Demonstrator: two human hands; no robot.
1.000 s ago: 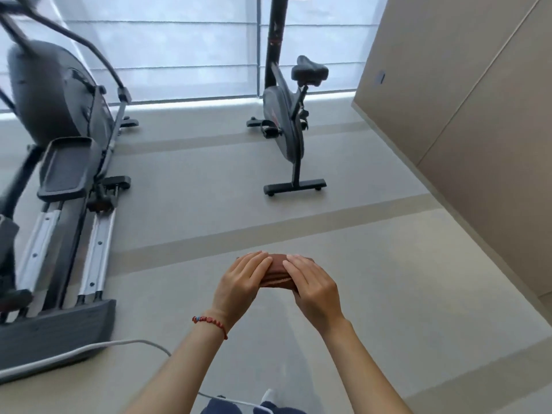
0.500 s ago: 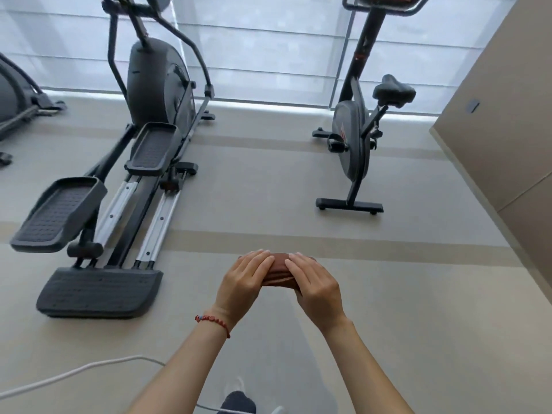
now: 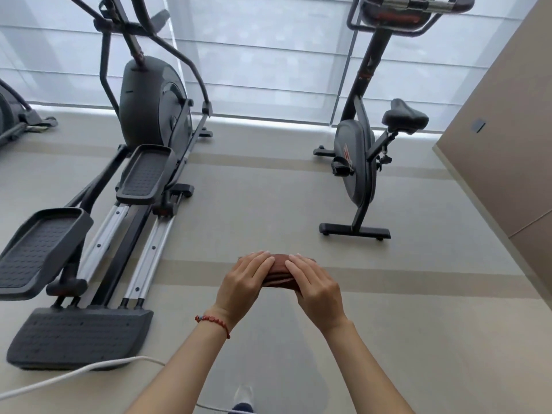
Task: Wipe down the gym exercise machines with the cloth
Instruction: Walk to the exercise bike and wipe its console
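Observation:
A folded brown cloth [image 3: 279, 271] sits between both hands at chest height over the floor. My left hand [image 3: 243, 283] grips its left side, fingers laid over the top. My right hand [image 3: 316, 286] grips its right side the same way; most of the cloth is hidden under the fingers. A dark grey elliptical trainer [image 3: 125, 186] stands to the left, pedals and rails pointing toward me. A black exercise bike [image 3: 363, 162] stands ahead on the right, its saddle [image 3: 404, 116] facing right. Neither hand touches a machine.
A white cable [image 3: 68, 373] runs over the floor by the elliptical's rear foot. Part of another machine [image 3: 13, 121] shows at the far left. A beige wall [image 3: 513, 138] closes the right side; blinds cover the window behind. My shoe [image 3: 243, 394] is below.
The view has swung left and tilted up, bringing the elliptical fully into sight and the bike to the right. Both hands keep the same hold on the cloth.

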